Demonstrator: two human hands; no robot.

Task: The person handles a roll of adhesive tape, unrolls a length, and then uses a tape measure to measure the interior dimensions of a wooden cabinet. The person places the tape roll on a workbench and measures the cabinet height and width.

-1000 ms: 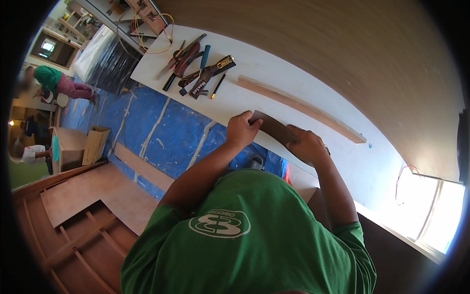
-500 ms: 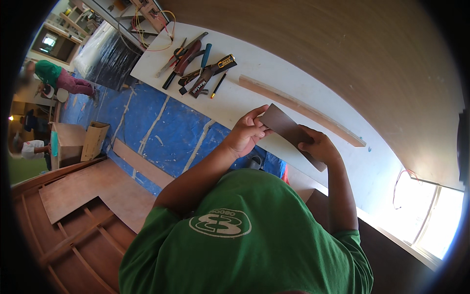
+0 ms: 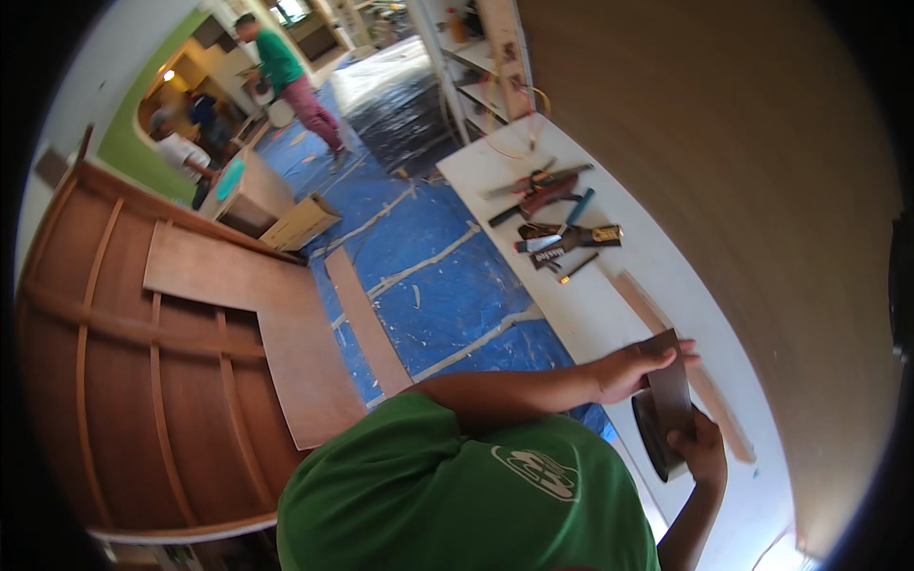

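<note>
My left hand (image 3: 624,373) pinches the upper end of a flat, dark brown strip (image 3: 672,392) between thumb and fingers. Lower down, my right hand (image 3: 706,447) grips the same strip with the thumb across its face. A dark curved band (image 3: 650,440) bulges out beside it, apparently the strip looping round on itself. Both hands are above the white worktop (image 3: 657,233). Just beyond them lies a long wooden batten (image 3: 636,297), partly hidden by the hands and strip.
Hand tools (image 3: 557,228) are piled at the worktop's far end, a pencil (image 3: 579,268) beside them. Blue sheeting (image 3: 443,285) covers the floor. Plywood pieces (image 3: 295,328) lie on a brown framed panel (image 3: 124,371) at left. Several people stand at the far left, one in green (image 3: 278,62).
My view has swung left, so the hands and worktop now appear further right and lower. The brown strip has turned more upright, and a dark curved loop shows beside it.
</note>
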